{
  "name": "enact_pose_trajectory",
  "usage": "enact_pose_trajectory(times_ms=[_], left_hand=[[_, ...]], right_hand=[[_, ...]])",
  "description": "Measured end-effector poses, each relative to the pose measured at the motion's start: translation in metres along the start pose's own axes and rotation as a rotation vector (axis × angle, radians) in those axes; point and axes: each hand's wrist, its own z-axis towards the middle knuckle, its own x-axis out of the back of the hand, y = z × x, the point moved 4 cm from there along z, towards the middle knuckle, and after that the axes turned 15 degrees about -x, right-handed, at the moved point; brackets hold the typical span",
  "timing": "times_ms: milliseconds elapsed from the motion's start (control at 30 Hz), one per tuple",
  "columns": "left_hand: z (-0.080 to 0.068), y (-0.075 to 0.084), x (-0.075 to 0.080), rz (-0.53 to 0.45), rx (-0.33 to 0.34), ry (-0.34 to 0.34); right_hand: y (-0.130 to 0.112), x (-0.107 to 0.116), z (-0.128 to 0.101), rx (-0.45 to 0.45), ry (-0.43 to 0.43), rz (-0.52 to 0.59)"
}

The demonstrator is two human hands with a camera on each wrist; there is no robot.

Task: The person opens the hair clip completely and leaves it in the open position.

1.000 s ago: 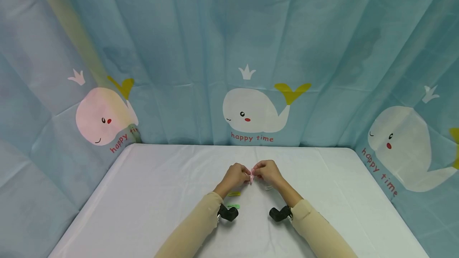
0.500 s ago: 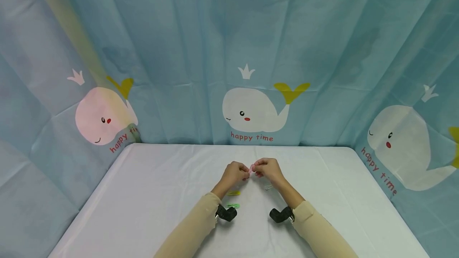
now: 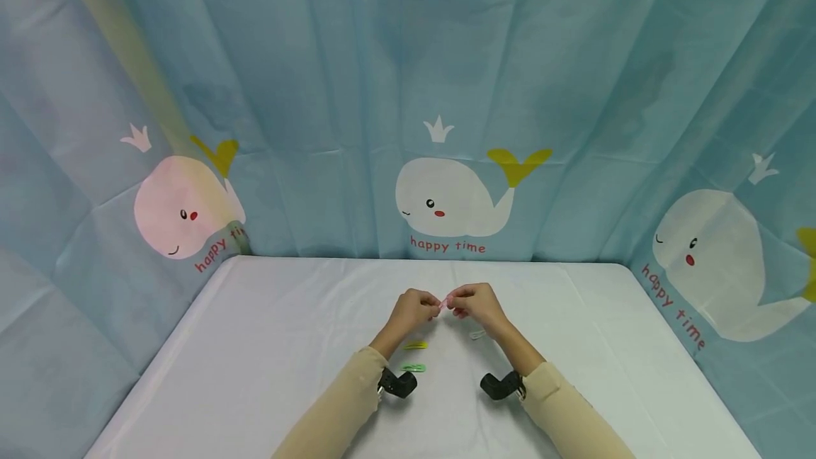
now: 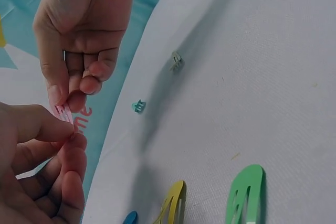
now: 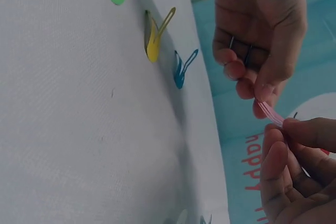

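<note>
In the head view, the left hand (image 3: 411,310) and right hand (image 3: 479,304) pinched a pink clip (image 3: 443,304) between them, its ends covered in the left wrist view and, from the right wrist view, seemingly liable to slip if either pinch slackened.

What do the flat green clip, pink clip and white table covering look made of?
Flat green clip: probably coated metal or plastic, smooth; thin, slotted, evenly coloured. Pink clip: likely the same; smooth slats, partly hidden. White table covering: seemingly fabric, matte, fine-textured, creased.
</note>
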Motion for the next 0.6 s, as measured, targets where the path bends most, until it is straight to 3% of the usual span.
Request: enact_pose_trajectory(times_ms=[600], left_hand=[[-0.013, 0.003, 0.015, -0.115, -0.019, 0.119]], right_hand=[[-0.002, 0.003, -0.011, 0.015, -0.048, -0.007]])
